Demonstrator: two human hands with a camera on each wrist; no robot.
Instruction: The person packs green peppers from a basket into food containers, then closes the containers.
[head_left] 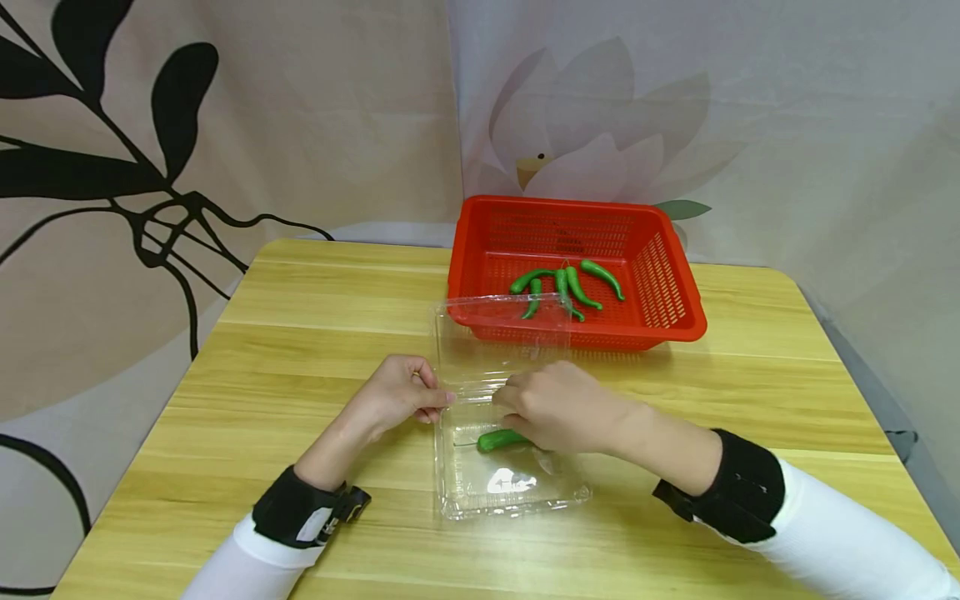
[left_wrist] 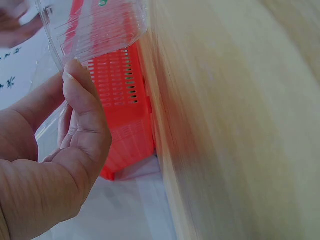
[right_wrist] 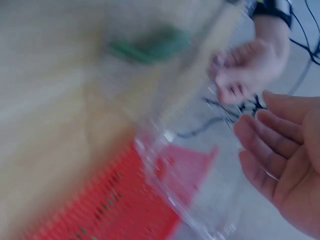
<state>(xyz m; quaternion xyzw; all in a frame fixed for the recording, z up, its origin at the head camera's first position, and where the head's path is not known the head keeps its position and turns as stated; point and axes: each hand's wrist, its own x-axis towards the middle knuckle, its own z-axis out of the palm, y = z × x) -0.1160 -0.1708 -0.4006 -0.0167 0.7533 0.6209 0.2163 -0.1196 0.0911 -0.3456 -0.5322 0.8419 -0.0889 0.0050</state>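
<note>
The left hand pinches the clear box — the right hand, fingers loose and empty, is above it; a green pepper lies inside (lid unclosed), filling seems begun, more peppers left in the red basket

Head POV high, fwd/down over table; wrist POVs close in, tilted (red basket in all 3).

Head cam bright w/ glare on clear tray; R wrist pic v. blurry, esp. pepper.
</note>
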